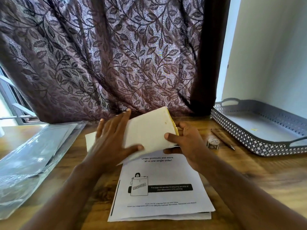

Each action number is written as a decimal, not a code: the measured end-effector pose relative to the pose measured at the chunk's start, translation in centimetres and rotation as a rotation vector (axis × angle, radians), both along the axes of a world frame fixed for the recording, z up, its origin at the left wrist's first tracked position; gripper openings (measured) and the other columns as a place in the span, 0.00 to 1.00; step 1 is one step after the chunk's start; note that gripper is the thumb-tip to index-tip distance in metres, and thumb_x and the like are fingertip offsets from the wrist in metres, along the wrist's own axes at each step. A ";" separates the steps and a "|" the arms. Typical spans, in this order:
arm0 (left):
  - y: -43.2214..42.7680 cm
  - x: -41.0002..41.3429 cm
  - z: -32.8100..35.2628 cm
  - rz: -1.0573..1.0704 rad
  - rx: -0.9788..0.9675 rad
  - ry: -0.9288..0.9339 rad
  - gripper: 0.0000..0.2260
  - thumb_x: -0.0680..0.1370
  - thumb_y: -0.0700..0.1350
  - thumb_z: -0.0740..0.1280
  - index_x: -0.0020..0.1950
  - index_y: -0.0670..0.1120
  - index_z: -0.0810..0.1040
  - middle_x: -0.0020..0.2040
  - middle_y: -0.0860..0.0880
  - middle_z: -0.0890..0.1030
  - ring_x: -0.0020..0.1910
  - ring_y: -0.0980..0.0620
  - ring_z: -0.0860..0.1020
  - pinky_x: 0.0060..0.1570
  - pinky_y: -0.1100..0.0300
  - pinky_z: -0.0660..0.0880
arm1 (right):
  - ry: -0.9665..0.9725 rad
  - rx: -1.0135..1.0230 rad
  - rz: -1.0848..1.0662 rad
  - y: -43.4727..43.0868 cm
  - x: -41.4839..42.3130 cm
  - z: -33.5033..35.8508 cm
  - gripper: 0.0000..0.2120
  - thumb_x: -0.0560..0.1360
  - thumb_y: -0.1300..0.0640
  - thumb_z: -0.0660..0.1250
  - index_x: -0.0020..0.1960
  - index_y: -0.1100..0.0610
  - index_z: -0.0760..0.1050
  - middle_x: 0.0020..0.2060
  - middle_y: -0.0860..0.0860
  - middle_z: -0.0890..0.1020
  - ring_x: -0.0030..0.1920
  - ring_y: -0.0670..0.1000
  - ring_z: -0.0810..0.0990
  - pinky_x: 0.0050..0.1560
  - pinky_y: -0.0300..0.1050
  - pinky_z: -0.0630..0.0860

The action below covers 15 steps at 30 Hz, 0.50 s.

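The right grip (187,143) pinches the cream envelope (149,128), the left grip (113,138) lies spread flat on it, probably readying it; next, its mouth must open.

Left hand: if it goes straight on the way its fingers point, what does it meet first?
From the left hand, probably the leaf-patterned curtain just ahead; depth is unclear.
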<state>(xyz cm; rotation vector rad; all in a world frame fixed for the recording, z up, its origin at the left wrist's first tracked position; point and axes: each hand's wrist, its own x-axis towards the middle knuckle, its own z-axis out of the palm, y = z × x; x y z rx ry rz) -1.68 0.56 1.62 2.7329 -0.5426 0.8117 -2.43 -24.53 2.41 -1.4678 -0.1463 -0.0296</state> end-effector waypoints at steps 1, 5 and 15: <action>0.5 0.1 0.1 0.025 -0.070 0.013 0.46 0.72 0.78 0.49 0.82 0.55 0.42 0.79 0.47 0.63 0.77 0.46 0.60 0.78 0.39 0.49 | -0.009 -0.007 -0.003 -0.1 0.0 0.0 0.15 0.77 0.67 0.70 0.61 0.57 0.75 0.55 0.54 0.84 0.52 0.57 0.85 0.41 0.54 0.85; 2.8 0.7 0.0 0.194 -0.221 0.020 0.34 0.77 0.70 0.56 0.78 0.53 0.61 0.66 0.45 0.79 0.66 0.41 0.75 0.69 0.39 0.67 | -0.037 0.024 -0.014 -0.3 0.3 0.0 0.14 0.77 0.67 0.70 0.60 0.55 0.75 0.55 0.54 0.84 0.52 0.58 0.85 0.39 0.53 0.84; 4.0 0.2 3.3 -0.148 -0.810 0.277 0.15 0.73 0.40 0.74 0.60 0.48 0.82 0.43 0.47 0.87 0.41 0.51 0.85 0.38 0.65 0.78 | -0.175 0.075 -0.282 -2.0 1.8 0.0 0.10 0.76 0.69 0.70 0.55 0.60 0.76 0.48 0.57 0.86 0.46 0.57 0.86 0.40 0.56 0.85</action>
